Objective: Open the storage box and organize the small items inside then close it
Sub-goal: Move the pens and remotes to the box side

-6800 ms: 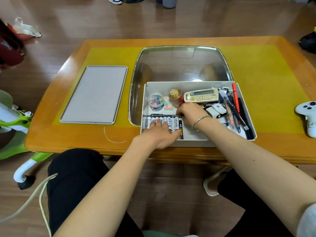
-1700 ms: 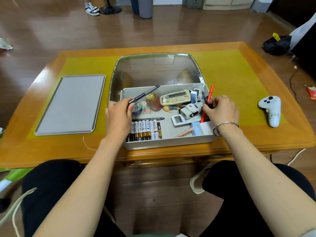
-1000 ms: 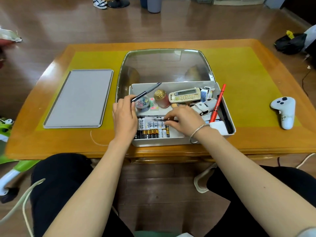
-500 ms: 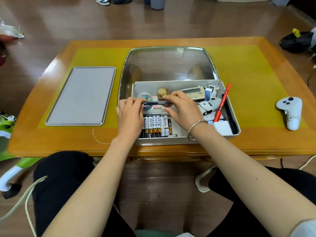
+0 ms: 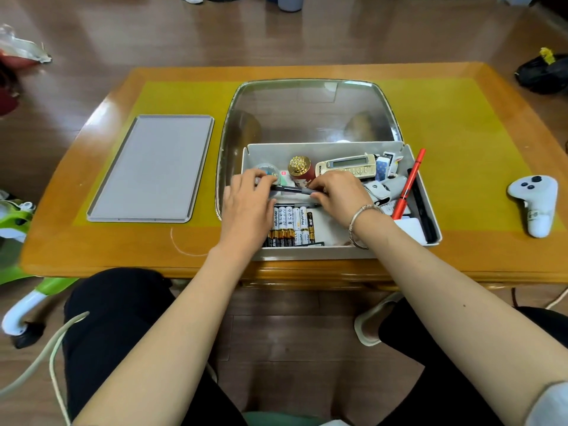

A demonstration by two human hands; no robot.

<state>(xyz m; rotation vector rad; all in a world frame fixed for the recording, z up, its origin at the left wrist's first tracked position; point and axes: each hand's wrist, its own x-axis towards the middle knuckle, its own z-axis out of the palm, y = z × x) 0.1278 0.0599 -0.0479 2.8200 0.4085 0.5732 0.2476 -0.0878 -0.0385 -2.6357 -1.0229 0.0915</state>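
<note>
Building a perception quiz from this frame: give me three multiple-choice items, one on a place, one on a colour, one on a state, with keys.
1. Where is the box lid?
A. on the box
B. flat on the table, left of the box
C. on the floor

2. What colour is the pen leaning on the storage box's right wall?
A. red
B. green
C. blue

3. What are the hands doing?
A. resting idle
B. both holding one dark pen
C. lifting batteries

Key: B, the lid lies beside the open box; A, the red pen; B, left hand and right hand grip the dark pen.
</note>
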